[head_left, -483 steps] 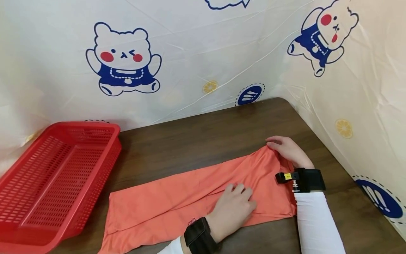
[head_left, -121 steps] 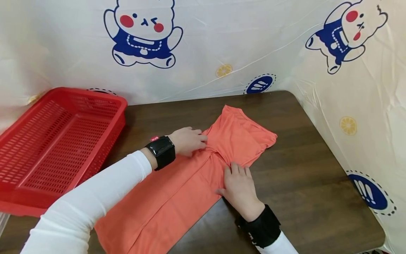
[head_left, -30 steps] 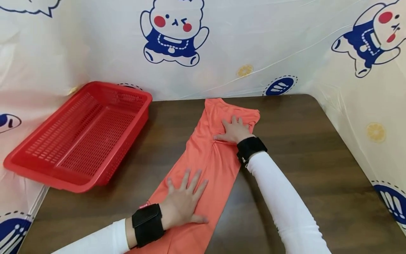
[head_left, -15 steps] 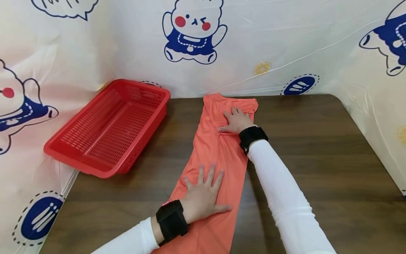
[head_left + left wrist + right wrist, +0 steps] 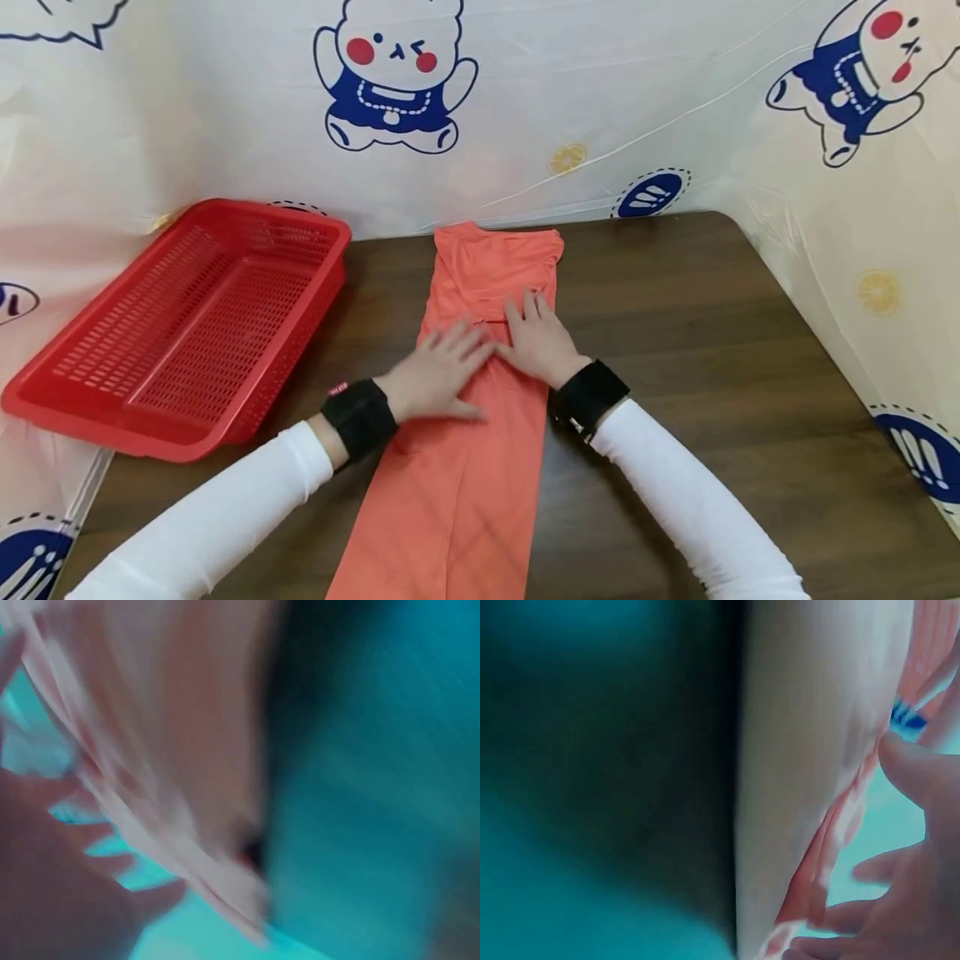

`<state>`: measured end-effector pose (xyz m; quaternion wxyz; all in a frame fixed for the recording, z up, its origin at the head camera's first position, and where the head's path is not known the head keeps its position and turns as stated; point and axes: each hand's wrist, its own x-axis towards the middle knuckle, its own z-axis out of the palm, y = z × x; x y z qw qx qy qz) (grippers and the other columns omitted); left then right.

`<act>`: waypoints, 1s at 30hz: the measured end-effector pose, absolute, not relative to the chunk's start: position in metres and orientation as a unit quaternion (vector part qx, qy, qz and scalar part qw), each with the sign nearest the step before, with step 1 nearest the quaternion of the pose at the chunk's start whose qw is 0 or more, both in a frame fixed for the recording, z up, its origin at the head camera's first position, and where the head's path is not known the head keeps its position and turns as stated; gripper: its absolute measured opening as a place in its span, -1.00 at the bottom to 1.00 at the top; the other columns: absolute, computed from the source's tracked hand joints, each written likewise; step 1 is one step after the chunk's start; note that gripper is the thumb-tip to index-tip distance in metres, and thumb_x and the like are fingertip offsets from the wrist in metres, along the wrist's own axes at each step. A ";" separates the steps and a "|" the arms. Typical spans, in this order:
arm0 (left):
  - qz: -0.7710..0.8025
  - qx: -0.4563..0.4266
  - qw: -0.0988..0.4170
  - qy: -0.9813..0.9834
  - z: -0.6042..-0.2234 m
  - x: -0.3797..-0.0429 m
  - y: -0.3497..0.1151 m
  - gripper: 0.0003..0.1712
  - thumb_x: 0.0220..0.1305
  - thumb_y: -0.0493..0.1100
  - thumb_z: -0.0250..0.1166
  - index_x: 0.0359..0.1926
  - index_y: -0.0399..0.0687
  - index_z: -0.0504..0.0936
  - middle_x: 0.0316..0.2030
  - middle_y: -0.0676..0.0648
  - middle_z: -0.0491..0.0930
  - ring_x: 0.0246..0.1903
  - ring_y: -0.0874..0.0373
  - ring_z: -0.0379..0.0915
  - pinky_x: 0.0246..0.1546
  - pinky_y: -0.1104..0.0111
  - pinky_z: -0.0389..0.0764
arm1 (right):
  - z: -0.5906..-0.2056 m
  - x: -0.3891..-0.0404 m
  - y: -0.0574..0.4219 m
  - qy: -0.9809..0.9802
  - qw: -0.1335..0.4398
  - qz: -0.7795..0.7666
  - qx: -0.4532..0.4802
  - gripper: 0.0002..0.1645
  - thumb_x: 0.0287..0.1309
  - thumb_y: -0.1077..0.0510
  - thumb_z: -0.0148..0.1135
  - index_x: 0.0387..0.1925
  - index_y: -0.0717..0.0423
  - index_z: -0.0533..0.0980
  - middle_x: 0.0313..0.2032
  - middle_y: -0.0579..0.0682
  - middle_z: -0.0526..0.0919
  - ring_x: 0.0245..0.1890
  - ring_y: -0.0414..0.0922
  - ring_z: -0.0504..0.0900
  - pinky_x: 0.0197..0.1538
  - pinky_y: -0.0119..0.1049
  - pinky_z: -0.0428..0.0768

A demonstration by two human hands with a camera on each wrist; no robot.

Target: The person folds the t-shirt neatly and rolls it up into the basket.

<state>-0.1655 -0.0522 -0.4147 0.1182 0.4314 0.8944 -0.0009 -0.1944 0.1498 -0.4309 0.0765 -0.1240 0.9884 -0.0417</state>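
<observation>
A coral-orange garment [image 5: 480, 508] lies as a long flat strip, its far end near the table's back edge and its near end cut off by the head view. My left hand [image 5: 435, 379] is over its middle, fingers spread and slightly blurred. Beside it, my right hand [image 5: 538, 340] rests on the cloth with straight fingers, the fingertips of both hands close together. A cross crease runs just beyond them. In the blurred left wrist view the left hand [image 5: 67, 870] is near the pale-looking cloth [image 5: 172, 750]. The right wrist view shows the right hand [image 5: 930, 832] against the garment's edge [image 5: 817, 877].
On the left of the brown table [image 5: 675, 350] stands a red perforated plastic basket [image 5: 225, 329], with nothing visible inside. A white printed sheet [image 5: 247, 108] hangs behind and along both sides. Bands [image 5: 360, 419] are strapped round both wrists.
My left hand has slid up the garment toward the far end, and my right hand has drawn slightly nearer, so they now meet. Earlier, the strip lay crosswise; now it points away.
</observation>
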 end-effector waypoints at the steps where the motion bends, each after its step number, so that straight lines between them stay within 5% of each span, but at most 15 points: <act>1: -0.007 0.454 0.109 0.884 -0.417 -0.155 -0.051 0.15 -0.09 0.53 0.13 0.42 0.09 0.00 0.43 -0.11 -0.17 0.40 -0.13 -0.35 0.23 -0.20 -0.05 | -0.433 -0.199 0.149 0.988 0.079 -0.046 -0.121 -0.08 0.19 -0.34 -0.08 0.38 0.13 0.03 0.34 0.35 0.00 0.36 0.23 -0.04 0.35 -0.03 0.05; 6: -0.034 0.538 0.147 0.829 -0.423 -0.091 -0.045 0.23 -0.21 0.66 0.03 0.43 0.26 -0.13 0.45 -0.03 -0.33 0.41 -0.12 -0.49 0.19 -0.28 -0.18 | -0.436 -0.224 0.157 0.988 0.119 -0.034 -0.090 -0.13 0.21 -0.40 -0.20 0.41 -0.09 -0.03 0.38 0.32 -0.13 0.39 0.23 -0.15 0.36 0.02 -0.06; 9: -0.045 0.538 0.170 0.824 -0.425 -0.071 -0.040 0.28 -0.27 0.71 -0.06 0.43 0.29 -0.24 0.44 -0.02 -0.43 0.40 -0.13 -0.55 0.16 -0.32 -0.23 | -0.430 -0.234 0.160 0.986 0.145 -0.033 -0.073 -0.08 0.12 -0.48 -0.19 0.42 -0.22 -0.07 0.39 0.31 -0.21 0.39 0.25 -0.20 0.32 0.07 0.08; 14: -0.040 0.510 0.155 0.845 -0.426 -0.066 -0.026 0.32 -0.31 0.72 -0.04 0.44 0.25 -0.24 0.44 -0.06 -0.40 0.40 -0.17 -0.49 0.13 -0.35 -0.20 | -0.416 -0.249 0.155 0.981 0.171 -0.051 -0.078 -0.04 0.06 -0.51 -0.12 0.41 -0.32 -0.11 0.40 0.30 -0.25 0.39 0.25 -0.24 0.17 0.15 0.30; 30: -0.065 0.400 0.187 0.895 -0.430 -0.064 0.016 0.36 -0.39 0.76 -0.06 0.43 0.33 -0.28 0.44 -0.03 -0.46 0.39 -0.17 -0.58 0.05 -0.43 -0.21 | -0.424 -0.280 0.134 0.973 0.206 -0.054 -0.088 -0.08 0.08 -0.44 -0.06 0.41 -0.34 -0.10 0.41 0.26 -0.31 0.40 0.23 -0.31 0.24 0.16 0.17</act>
